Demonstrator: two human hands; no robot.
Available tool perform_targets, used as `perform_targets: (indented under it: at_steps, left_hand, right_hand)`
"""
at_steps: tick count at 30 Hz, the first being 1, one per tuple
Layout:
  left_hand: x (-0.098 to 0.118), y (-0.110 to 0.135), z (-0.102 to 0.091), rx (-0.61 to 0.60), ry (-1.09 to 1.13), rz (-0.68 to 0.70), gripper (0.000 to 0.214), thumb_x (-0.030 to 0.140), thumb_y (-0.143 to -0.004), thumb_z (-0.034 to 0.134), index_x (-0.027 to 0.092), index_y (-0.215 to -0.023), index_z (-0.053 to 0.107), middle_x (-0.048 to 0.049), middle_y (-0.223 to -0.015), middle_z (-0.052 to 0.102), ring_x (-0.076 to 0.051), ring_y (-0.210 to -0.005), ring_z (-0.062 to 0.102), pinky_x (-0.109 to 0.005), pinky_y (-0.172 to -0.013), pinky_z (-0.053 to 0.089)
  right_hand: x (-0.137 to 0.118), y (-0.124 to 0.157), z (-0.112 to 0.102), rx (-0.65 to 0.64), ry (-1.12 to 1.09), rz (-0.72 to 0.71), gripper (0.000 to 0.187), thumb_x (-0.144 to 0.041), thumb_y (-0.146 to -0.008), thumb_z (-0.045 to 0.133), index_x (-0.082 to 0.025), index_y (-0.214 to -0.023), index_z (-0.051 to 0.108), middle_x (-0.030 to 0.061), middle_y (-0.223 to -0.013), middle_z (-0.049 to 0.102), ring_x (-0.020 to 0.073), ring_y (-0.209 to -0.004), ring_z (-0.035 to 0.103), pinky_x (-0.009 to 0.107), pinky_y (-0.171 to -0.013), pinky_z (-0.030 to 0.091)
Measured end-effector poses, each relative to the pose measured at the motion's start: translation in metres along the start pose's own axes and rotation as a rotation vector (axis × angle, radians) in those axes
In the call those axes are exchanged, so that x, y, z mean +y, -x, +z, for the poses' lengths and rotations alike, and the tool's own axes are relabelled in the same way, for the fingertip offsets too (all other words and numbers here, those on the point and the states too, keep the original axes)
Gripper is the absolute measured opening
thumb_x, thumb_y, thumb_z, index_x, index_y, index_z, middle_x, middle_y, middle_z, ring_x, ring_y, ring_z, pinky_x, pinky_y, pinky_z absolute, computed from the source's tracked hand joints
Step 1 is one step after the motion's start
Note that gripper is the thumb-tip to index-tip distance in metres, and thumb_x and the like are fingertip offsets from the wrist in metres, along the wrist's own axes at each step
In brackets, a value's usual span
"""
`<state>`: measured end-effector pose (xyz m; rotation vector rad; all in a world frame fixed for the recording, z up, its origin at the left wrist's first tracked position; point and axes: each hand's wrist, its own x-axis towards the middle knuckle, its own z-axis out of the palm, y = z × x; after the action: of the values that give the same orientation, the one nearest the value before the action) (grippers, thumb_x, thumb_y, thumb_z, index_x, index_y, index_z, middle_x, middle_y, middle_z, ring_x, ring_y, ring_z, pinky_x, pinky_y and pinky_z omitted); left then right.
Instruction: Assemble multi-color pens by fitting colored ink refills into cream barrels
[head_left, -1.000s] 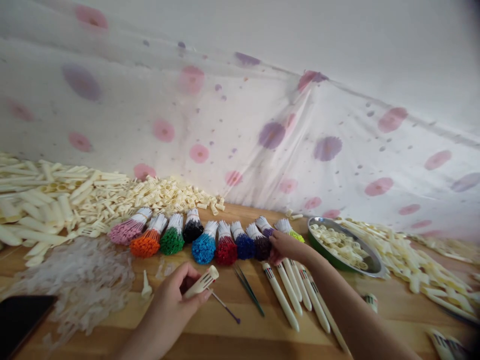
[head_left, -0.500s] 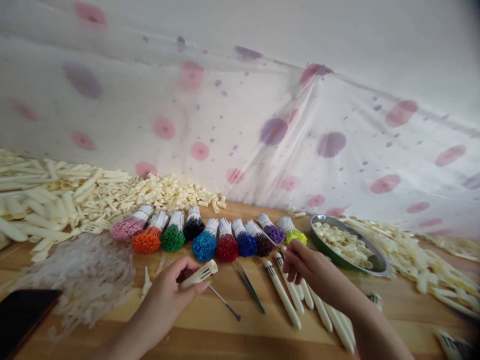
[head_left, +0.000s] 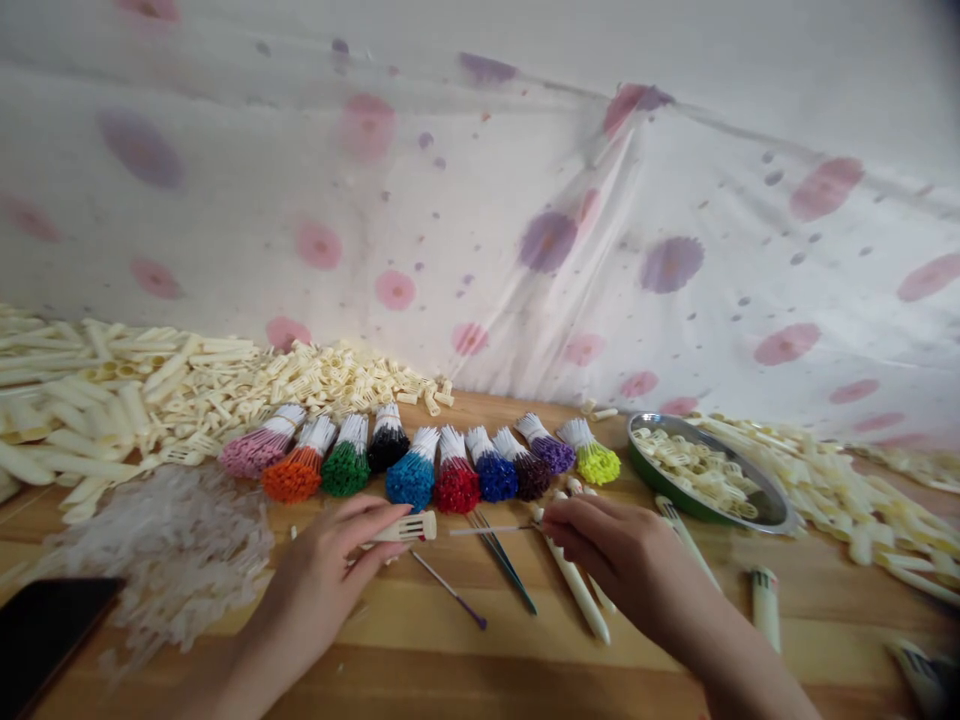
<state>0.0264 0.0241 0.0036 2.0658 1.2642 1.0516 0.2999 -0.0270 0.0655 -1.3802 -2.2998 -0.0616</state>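
Note:
My left hand (head_left: 334,565) holds a cream slotted pen barrel (head_left: 409,527) level above the wooden table (head_left: 465,660), its open end pointing right. My right hand (head_left: 604,545) pinches a thin refill (head_left: 491,530), whose tip points at the barrel's end a short way off. Behind both hands lies a row of bundled refills: pink (head_left: 251,452), orange (head_left: 296,475), green (head_left: 345,468), black (head_left: 388,447), blue (head_left: 412,478), red (head_left: 455,483), dark blue (head_left: 495,475), purple (head_left: 551,452) and yellow-green (head_left: 598,460). Assembled cream pens (head_left: 577,590) lie partly under my right hand.
Loose refills, one purple-tipped (head_left: 450,592) and one dark green (head_left: 504,558), lie between my hands. A green metal bowl (head_left: 709,480) of cream parts stands at the right. Cream barrels and caps (head_left: 150,390) are heaped at the left, clear pieces (head_left: 157,550) in front of them. A black phone (head_left: 45,630) lies at the lower left.
My right hand left the refill bundles and came back toward the barrel with one thin refill pinched. My left hand turned the barrel level. The view shifted slightly.

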Motion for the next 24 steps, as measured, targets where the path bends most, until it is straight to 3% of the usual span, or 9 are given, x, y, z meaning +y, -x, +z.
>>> perform_targets:
  at_steps: [3, 24]
  left_hand:
    - [-0.001, 0.001, 0.002, -0.019, -0.007, 0.009, 0.025, 0.027, -0.076, 0.057, 0.027, -0.095, 0.074, -0.0051, -0.099, 0.073, -0.024, -0.09, 0.066, -0.033, -0.079, 0.051]
    - [0.001, 0.01, 0.013, -0.101, 0.083, 0.01, 0.027, 0.022, -0.078, 0.059, 0.033, -0.1, 0.071, -0.0014, -0.102, 0.072, -0.023, -0.095, 0.064, -0.033, -0.085, 0.049]
  right_hand:
    - [-0.002, -0.001, 0.001, 0.061, 0.0, -0.01, 0.024, -0.024, -0.093, 0.038, -0.018, -0.087, 0.061, 0.0037, -0.07, 0.065, 0.0134, -0.06, 0.061, 0.023, -0.053, 0.044]
    - [-0.022, -0.003, 0.012, -0.02, -0.026, -0.084, 0.031, -0.026, -0.097, 0.032, -0.017, -0.084, 0.059, 0.0024, -0.067, 0.059, 0.012, -0.056, 0.054, 0.022, -0.052, 0.038]
